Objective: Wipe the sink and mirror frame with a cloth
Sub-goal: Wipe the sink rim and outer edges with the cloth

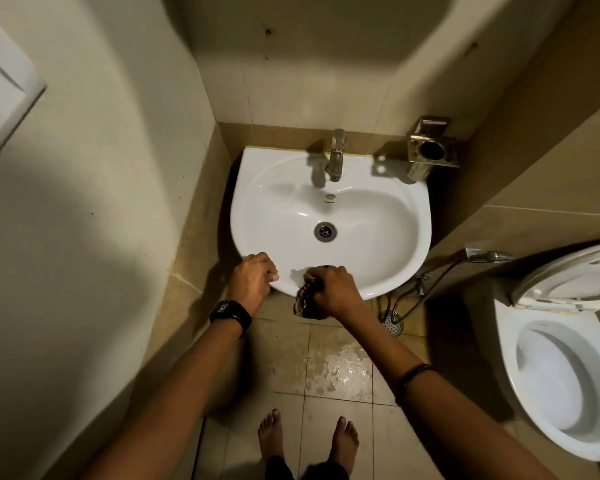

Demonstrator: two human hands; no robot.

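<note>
right hand point(333, 289) is clenching the cloth point(305, 301), pressing it on the front rim of the sink point(378, 230), with part of the cloth hanging off the edge. left hand point(253, 278) is bracing on the front-left rim, fingers curling over it, thumb lying along the edge.

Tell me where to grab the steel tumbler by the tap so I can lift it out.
Pinch the steel tumbler at its open rim, coming from straight above. Its wall-mounted holder rings the upper body, so a side grip looks blocked, and it probably only comes out upward.
</note>
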